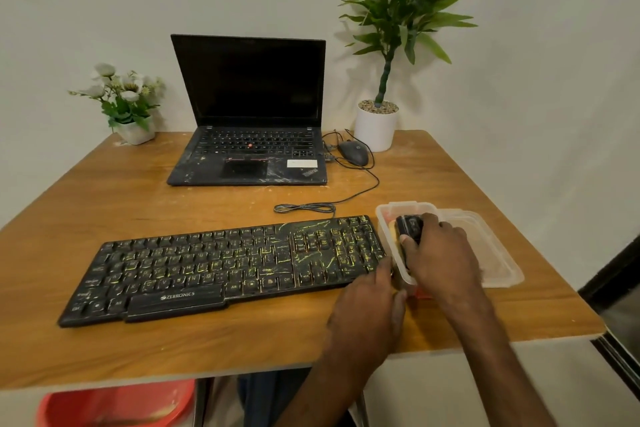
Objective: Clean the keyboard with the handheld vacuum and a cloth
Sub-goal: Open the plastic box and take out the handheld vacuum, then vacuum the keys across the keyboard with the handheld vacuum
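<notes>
A black keyboard [221, 267], streaked with yellow marks mostly on its right half, lies across the front of the wooden table [138, 191]. To its right stands a clear plastic container [491, 250]. Inside it my right hand [440, 253] grips a small black handheld vacuum [410, 227]. My left hand [372, 308] rests at the container's near left corner, beside the keyboard's right end, fingers against the container wall. Something yellow shows in the container beside the vacuum; I cannot tell whether it is a cloth.
An open black laptop [249, 135] sits at the back centre, a wired mouse [353, 153] and its cable to its right. A white flower pot [133, 104] stands back left, a tall green plant [377, 125] back right. A red bucket [117, 402] sits under the table.
</notes>
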`<state>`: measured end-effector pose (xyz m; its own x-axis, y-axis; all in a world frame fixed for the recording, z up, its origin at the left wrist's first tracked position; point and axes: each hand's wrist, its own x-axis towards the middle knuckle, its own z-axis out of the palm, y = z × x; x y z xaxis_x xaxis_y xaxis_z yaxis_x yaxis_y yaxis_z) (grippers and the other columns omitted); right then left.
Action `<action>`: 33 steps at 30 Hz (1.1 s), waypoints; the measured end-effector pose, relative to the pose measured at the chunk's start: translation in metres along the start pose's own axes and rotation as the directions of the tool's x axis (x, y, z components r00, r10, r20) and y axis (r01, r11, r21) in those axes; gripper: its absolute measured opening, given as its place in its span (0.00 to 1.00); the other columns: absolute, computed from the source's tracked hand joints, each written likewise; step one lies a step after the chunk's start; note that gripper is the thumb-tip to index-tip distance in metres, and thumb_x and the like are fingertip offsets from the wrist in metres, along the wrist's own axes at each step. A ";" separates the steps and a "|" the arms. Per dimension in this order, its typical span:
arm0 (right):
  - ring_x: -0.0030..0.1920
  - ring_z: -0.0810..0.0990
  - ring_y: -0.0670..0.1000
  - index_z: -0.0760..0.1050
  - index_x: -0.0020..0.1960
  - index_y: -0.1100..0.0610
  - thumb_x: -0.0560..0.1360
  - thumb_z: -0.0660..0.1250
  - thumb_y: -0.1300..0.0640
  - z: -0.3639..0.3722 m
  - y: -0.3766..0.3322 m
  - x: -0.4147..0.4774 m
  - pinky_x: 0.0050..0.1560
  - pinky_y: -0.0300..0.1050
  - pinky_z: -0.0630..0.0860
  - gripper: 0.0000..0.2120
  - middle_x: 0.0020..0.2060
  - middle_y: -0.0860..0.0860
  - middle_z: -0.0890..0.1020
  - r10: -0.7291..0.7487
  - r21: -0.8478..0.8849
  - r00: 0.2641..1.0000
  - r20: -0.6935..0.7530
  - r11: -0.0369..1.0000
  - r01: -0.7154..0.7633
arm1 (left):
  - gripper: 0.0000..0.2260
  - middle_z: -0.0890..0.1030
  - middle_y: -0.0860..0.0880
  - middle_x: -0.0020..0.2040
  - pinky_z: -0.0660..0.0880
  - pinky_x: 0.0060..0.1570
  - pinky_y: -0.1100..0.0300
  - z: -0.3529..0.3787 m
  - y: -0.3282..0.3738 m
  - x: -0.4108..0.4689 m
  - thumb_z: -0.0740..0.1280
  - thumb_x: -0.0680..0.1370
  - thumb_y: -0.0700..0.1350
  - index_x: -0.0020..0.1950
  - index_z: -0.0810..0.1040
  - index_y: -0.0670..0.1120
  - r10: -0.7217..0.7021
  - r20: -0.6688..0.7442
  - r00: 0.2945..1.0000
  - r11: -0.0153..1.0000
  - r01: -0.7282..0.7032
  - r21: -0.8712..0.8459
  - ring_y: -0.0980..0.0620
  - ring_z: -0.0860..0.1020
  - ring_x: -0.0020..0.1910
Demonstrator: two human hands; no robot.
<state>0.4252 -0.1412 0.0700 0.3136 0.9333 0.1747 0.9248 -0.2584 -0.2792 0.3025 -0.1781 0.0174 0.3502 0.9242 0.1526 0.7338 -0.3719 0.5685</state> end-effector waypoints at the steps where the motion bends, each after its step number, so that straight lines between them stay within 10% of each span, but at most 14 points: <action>1: 0.60 0.73 0.58 0.66 0.69 0.58 0.79 0.64 0.47 0.001 -0.001 0.000 0.52 0.51 0.74 0.23 0.58 0.58 0.78 0.008 0.000 1.000 -0.005 1.000 -0.008 | 0.25 0.75 0.47 0.69 0.70 0.65 0.56 0.000 0.000 -0.001 0.56 0.85 0.54 0.81 0.55 0.50 0.002 0.002 1.000 1.000 -0.002 0.010 0.50 0.73 0.67; 9: 0.54 0.80 0.60 0.64 0.72 0.56 0.75 0.72 0.58 0.004 0.001 -0.004 0.52 0.50 0.76 0.28 0.65 0.56 0.67 0.029 0.293 0.998 -0.058 0.956 -0.010 | 0.24 0.75 0.46 0.68 0.71 0.65 0.55 0.000 -0.001 -0.002 0.55 0.86 0.53 0.81 0.57 0.49 0.032 -0.020 0.999 0.997 -0.031 0.066 0.50 0.73 0.66; 16: 0.51 0.76 0.46 0.74 0.66 0.49 0.76 0.72 0.54 -0.005 0.012 -0.006 0.50 0.42 0.71 0.20 0.54 0.46 0.78 0.008 0.571 0.985 -0.174 0.816 0.094 | 0.22 0.76 0.43 0.65 0.75 0.59 0.52 0.005 -0.002 -0.003 0.53 0.86 0.54 0.80 0.56 0.50 0.010 -0.042 0.999 0.978 -0.001 0.207 0.46 0.75 0.62; 21: 0.48 0.83 0.47 0.75 0.62 0.41 0.78 0.68 0.52 -0.018 0.007 -0.017 0.47 0.46 0.81 0.14 0.50 0.41 0.82 -0.035 0.854 0.999 0.033 0.520 -0.010 | 0.22 0.76 0.45 0.66 0.76 0.60 0.53 0.001 -0.012 -0.012 0.53 0.86 0.55 0.79 0.56 0.53 -0.010 -0.042 0.999 0.973 0.019 0.232 0.47 0.77 0.62; 27: 0.36 0.82 0.55 0.79 0.61 0.50 0.79 0.66 0.60 -0.031 -0.007 -0.035 0.28 0.46 0.76 0.12 0.44 0.58 0.84 -0.187 0.940 0.966 0.180 0.323 -0.112 | 0.13 0.76 0.55 0.39 0.73 0.41 0.64 -0.032 -0.033 -0.029 0.64 0.83 0.53 0.67 0.71 0.55 0.008 -0.233 0.972 0.941 -0.087 -0.328 0.60 0.76 0.39; 33: 0.35 0.84 0.50 0.81 0.57 0.47 0.75 0.72 0.58 -0.027 -0.029 -0.060 0.27 0.41 0.74 0.13 0.44 0.50 0.86 -0.320 0.909 0.924 0.209 0.412 -0.063 | 0.29 0.77 0.57 0.56 0.80 0.54 0.52 -0.074 -0.061 -0.035 0.68 0.74 0.62 0.72 0.65 0.60 -0.060 -0.200 0.978 0.670 -0.109 -0.734 0.50 0.79 0.56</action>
<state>0.3855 -0.1961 0.0933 -0.0509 0.9972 0.0539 0.1650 0.0616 -0.9844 0.2025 -0.1813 0.0372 0.1816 0.9436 0.2770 0.0260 -0.2862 0.9578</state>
